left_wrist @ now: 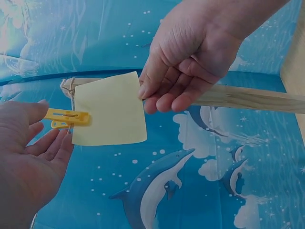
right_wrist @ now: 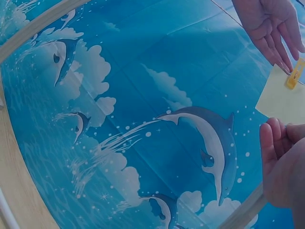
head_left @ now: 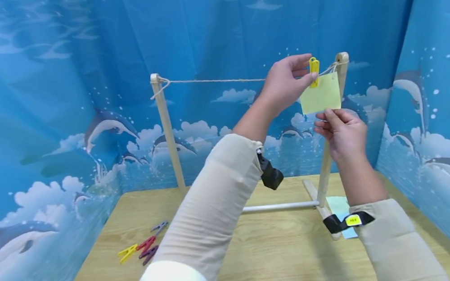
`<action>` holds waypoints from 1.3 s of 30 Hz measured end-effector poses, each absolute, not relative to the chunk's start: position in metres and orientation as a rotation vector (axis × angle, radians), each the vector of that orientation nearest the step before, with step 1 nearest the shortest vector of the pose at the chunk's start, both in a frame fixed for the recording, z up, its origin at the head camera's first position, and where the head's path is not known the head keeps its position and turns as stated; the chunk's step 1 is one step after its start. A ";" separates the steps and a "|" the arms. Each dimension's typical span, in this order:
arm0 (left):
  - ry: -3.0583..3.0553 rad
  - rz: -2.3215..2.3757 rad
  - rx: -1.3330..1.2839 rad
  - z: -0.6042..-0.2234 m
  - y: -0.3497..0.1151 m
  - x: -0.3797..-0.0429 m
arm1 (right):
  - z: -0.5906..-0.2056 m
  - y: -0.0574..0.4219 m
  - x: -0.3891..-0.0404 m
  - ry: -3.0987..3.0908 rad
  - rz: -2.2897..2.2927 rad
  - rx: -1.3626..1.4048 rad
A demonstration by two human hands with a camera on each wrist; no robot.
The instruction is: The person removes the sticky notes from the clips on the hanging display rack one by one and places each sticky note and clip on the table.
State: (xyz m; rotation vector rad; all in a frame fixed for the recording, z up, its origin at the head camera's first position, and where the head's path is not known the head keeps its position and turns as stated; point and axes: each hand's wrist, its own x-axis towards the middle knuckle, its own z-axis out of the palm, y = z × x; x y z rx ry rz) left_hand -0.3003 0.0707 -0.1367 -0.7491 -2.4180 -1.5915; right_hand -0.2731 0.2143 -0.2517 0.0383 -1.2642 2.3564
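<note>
A yellow clothespin (head_left: pixel 314 72) is clipped over the upper edge of a pale yellow paper note (head_left: pixel 320 97) at the string (head_left: pixel 219 81). My left hand (head_left: pixel 286 82) has its thumb and index finger around the clothespin's handle end, its other fingers extended behind. From below, my right hand (head_left: pixel 346 135) pinches the note's lower edge between thumb and fingers, as the left wrist view also shows. In that view the note (left_wrist: pixel 109 112) hangs flat between both hands, with the clothespin (left_wrist: pixel 71 117) at its left edge.
The string runs between a left wooden post (head_left: pixel 169 137) and a right wooden post (head_left: pixel 325 167), joined low by a white bar (head_left: pixel 280 206). Several colored clothespins (head_left: pixel 145 245) lie on the table's left. Pale green-blue paper (head_left: pixel 339 206) lies beside the right foot. Dolphin-print curtains (head_left: pixel 214 33) surround the table.
</note>
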 end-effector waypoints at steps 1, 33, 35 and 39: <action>-2.422 -1.591 -0.734 -0.137 0.072 -0.301 | -0.252 0.214 -0.274 -1.257 2.363 0.047; -2.063 -1.279 -0.692 -0.165 0.067 -0.298 | -0.274 0.216 -0.272 -1.218 2.425 0.021; -1.985 -1.342 -0.718 -0.167 0.062 -0.300 | -0.277 0.216 -0.272 -1.218 2.438 0.034; -1.863 -1.459 -0.741 -0.171 0.056 -0.303 | -0.284 0.217 -0.271 -1.194 2.483 0.035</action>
